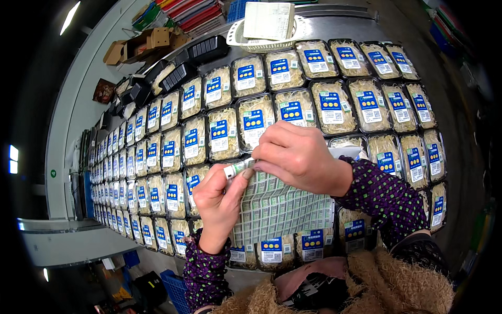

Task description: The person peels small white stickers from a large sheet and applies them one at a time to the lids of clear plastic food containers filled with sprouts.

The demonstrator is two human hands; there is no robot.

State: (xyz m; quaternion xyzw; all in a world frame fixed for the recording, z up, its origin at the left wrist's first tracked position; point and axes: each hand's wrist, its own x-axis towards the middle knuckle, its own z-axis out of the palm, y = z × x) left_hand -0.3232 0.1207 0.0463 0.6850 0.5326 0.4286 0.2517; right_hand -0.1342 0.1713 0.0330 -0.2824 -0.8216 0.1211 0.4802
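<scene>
A sheet of small green-and-white stickers (285, 206) is stretched out in front of me above the packed trays. My left hand (215, 201) grips its curled upper left corner between thumb and fingers. Right beside it, my right hand (300, 157) pinches at the same edge, fingertips almost touching the left thumb. What those right fingertips hold is hidden. Under and around the sheet stand rows of clear-topped black trays of bean sprouts (253, 121), each with a blue-and-white label. Many also bear a small green-and-white sticker.
A white plastic basket (236, 42) with an open notebook (269, 21) on it stands behind the rows. Black empty trays (208, 48) lie piled at the back left, near cardboard boxes (149, 44). A blue crate (175, 290) sits low at the left.
</scene>
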